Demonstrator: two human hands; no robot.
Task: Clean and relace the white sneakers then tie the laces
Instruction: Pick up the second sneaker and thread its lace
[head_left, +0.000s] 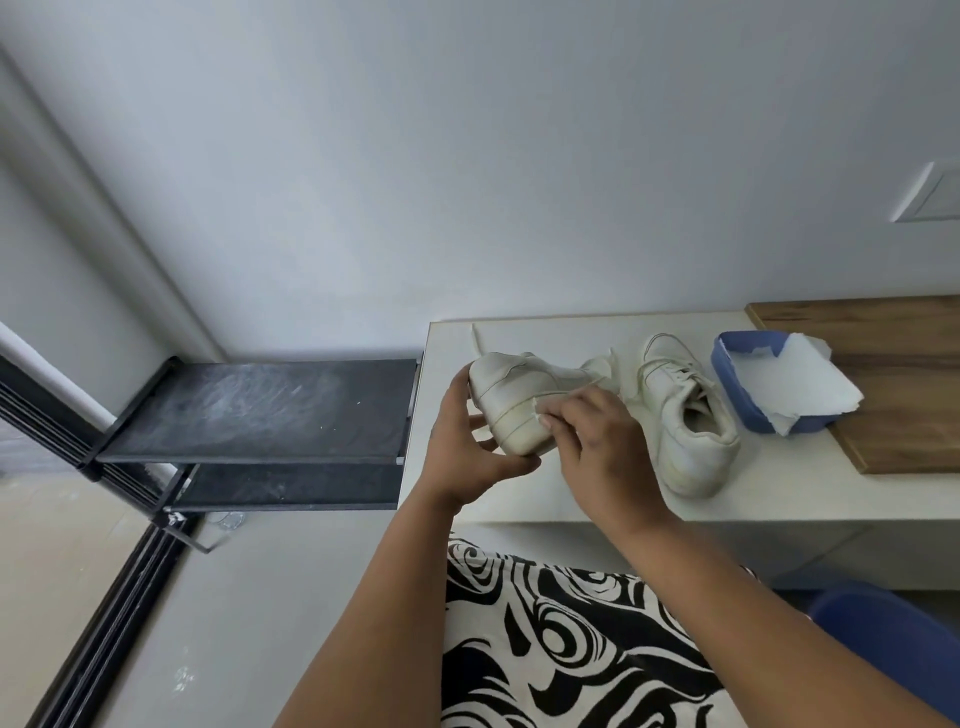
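1. At far left stood a dusty black shoe rack (260, 410), beside a white table (571, 499).
2. The left hand (467, 441) gripped the heel of a white sneaker (519, 395), fingers curled under its sole, holding it raised just above the table's left end.
3. The right hand (597, 441) pinched a small white wipe (545, 410) and pressed it against that sneaker's side, so cleaning appeared to be under way.
4. The second sneaker (685, 421) sat on the table just to the right, laces seemingly in place; whether it was cleaned I cannot tell.
5. Farthest right, a blue tub (737, 395) held white sheets.
6. Relacing and tying appeared to remain.
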